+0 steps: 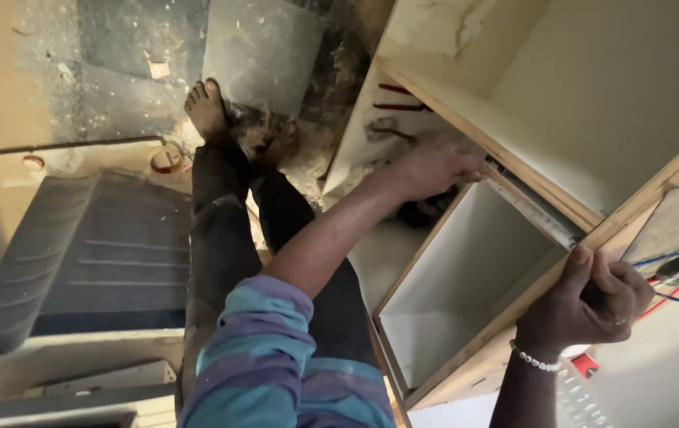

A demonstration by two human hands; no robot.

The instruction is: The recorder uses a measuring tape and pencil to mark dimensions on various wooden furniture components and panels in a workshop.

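Note:
A white-lined drawer box (466, 269) with plywood edges hangs pulled out of a pale wooden cabinet (593, 95). A metal slide rail (537, 210) runs along its far side. My left hand (434, 166), on an arm in a striped blue and purple sleeve, grips the drawer's back corner, fingertips touching the rail's end. My right hand (593, 297), with a beaded bracelet on the wrist, is closed over the drawer's wooden front edge, thumb on top. Something dark shows inside that fist; what it is stays unclear.
My bare feet (209, 107) and dark trousers stand on a dusty floor strewn with wood chips. A grey ribbed panel (94, 254) lies at the left, with tape rolls (167, 158) beyond it. Red and blue wires (676, 277) run at the right. Red-handled tools (395, 95) lie on a shelf.

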